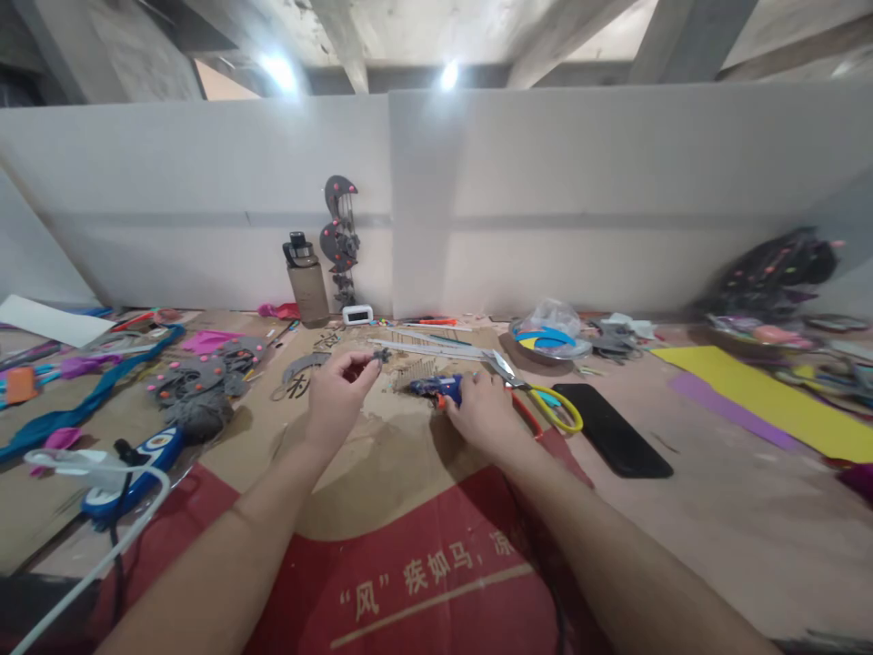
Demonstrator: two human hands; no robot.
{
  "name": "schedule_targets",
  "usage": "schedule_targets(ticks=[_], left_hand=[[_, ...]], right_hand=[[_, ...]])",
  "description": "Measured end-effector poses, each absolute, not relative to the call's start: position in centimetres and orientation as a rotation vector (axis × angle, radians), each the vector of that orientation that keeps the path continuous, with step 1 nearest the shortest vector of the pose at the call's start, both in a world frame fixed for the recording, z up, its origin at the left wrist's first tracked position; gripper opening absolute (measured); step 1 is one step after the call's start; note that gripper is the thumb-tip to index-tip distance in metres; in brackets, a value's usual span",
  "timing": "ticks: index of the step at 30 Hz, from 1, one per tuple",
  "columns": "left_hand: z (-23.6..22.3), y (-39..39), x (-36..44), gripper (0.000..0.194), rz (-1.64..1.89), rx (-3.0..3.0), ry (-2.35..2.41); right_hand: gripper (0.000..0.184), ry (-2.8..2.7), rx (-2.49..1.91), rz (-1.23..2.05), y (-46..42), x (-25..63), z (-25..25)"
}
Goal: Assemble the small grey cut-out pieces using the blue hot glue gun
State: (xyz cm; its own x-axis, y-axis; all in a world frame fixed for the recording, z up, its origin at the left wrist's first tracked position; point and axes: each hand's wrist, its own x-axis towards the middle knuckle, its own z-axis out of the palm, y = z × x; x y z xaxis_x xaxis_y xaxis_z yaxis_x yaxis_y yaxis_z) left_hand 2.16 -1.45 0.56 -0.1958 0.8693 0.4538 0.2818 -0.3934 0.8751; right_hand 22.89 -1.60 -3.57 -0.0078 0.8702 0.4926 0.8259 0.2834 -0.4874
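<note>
My left hand (341,393) is closed in a pinch over the cardboard, holding a small dark grey piece (382,354) at its fingertips. What the piece is I cannot make out. To its right, my right hand (483,409) is wrapped round a blue glue gun (436,386) with an orange trigger, its nozzle pointing left. A dark cord runs down beneath my right forearm. Just beyond that hand lie scissors (563,411) with yellow handles, blades toward the back. Thin pins or wires (417,368) stand between the hands. The red-printed cardboard (382,509) spreads under both hands.
A black phone (612,430) lies right of the scissors. Behind stand a bottle (306,282), a small white timer-like box (357,315) and a bowl (552,350) of scraps. Grey pieces with pink pins (205,382), a blue-white device (140,473) and a white cable (154,518) lie left.
</note>
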Motion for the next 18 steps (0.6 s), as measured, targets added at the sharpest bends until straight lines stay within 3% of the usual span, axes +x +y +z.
schedule_targets(ticks=[3,7,11,14,18], left_hand=[[0.8,-1.9,2.6,0.006,1.684,1.64,1.325],[0.7,-2.0,2.8,0.011,1.694,1.769,1.262],[0.6,-2.1,2.7,0.012,1.658,1.762,1.237],[0.6,-2.1,2.8,0.009,1.634,1.679,1.247],[0.2,-1.7,2.8,0.008,1.558,1.665,1.231]], right_hand=[[0.02,-1.685,-1.412,0.145,-2.6,21.4,-2.2],[0.028,-1.439,-1.016,0.863,-3.4,17.7,-1.1],[0.039,-1.235,-0.841,1.244,-3.0,15.1,-1.2],[0.024,-1.245,-0.903,1.177,-2.4,15.1,-1.1],[0.007,-1.485,-1.057,0.684,-2.1,16.2,-0.8]])
